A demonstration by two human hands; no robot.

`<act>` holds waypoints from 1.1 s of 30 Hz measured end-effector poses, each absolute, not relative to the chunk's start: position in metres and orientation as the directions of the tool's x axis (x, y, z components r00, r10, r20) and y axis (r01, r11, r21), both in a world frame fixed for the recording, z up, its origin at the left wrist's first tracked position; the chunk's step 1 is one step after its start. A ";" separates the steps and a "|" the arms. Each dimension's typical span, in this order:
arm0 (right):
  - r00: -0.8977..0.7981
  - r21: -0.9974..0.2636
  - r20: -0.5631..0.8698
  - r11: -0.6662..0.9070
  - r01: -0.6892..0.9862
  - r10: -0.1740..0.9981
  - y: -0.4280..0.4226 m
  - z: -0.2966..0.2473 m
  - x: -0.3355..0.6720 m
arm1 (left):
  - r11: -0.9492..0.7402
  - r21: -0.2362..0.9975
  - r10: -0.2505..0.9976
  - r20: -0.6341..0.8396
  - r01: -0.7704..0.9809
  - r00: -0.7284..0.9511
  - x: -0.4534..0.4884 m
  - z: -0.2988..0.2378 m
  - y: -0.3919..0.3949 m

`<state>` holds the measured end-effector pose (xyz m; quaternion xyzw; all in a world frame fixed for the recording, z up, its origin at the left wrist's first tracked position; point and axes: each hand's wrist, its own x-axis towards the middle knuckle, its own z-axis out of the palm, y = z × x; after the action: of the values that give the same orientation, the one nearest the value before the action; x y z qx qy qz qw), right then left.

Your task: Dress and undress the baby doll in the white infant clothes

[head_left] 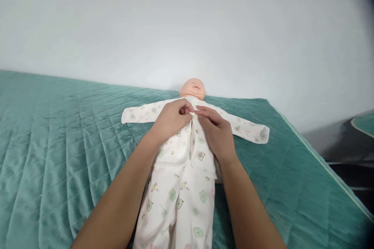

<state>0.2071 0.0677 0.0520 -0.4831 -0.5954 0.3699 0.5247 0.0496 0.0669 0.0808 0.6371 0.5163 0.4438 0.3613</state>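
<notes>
A baby doll (pixel 193 88) lies on its back, dressed in a white printed jacket (pixel 201 155) and matching trousers (pixel 193 202). Both sleeves stretch out to the sides. At the upper chest, my left hand (pixel 173 118) pinches the jacket's front edge between thumb and fingers. Opposite it, my right hand (pixel 214 126) grips the other front edge, its fingertips almost meeting the left ones. A small pale button shows between the fingertips. Another button (pixel 189 130) sits just below on the jacket front, whose lower edges hang apart.
The doll rests on a green quilted bedspread (pixel 73 136) that reaches far to the left. A white wall (pixel 163 31) rises right behind the doll's head. The bed's piped edge (pixel 309 148) runs diagonally on the right, with a dark area beyond it.
</notes>
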 end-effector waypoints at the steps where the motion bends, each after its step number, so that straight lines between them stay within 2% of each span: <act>1: 0.014 -0.944 0.278 0.270 0.189 0.961 0.068 0.051 0.208 | -0.204 0.922 0.979 0.190 0.330 0.073 0.050 0.081 0.067; 13: 0.006 -0.924 0.323 0.315 0.215 0.946 0.065 0.053 0.206 | -0.250 0.932 0.968 0.246 0.262 0.051 0.048 0.076 0.070; 15: 0.025 -0.897 0.351 0.329 0.297 0.936 0.061 0.060 0.207 | -0.251 0.938 0.968 0.250 0.240 0.038 0.047 0.078 0.068; 18: 0.003 -0.782 0.382 0.322 0.533 0.924 0.047 0.078 0.208 | -0.240 0.942 0.970 0.242 0.233 0.018 0.045 0.083 0.063; 23: -0.194 -0.528 0.101 0.218 0.821 0.976 0.021 0.104 0.205 | -0.251 0.928 0.968 0.237 0.274 0.084 0.042 0.089 0.056; 26: -0.256 -0.420 0.054 0.254 0.871 0.965 0.016 0.107 0.204 | -0.249 0.919 0.969 0.233 0.306 0.086 0.042 0.086 0.049; 30: -0.369 -0.435 0.058 0.356 0.827 0.928 0.019 0.106 0.209 | -0.255 0.904 0.965 0.261 0.343 0.028 0.045 0.073 0.035; 33: -0.372 -0.489 0.035 0.341 0.803 0.927 0.023 0.106 0.215 | -0.310 0.874 0.949 0.311 0.374 0.060 0.044 0.066 0.027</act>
<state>0.2153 0.0235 0.1056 -0.5382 -0.8038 0.1999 0.1554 0.0439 0.0268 0.0664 0.6602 0.5009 0.4680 0.3068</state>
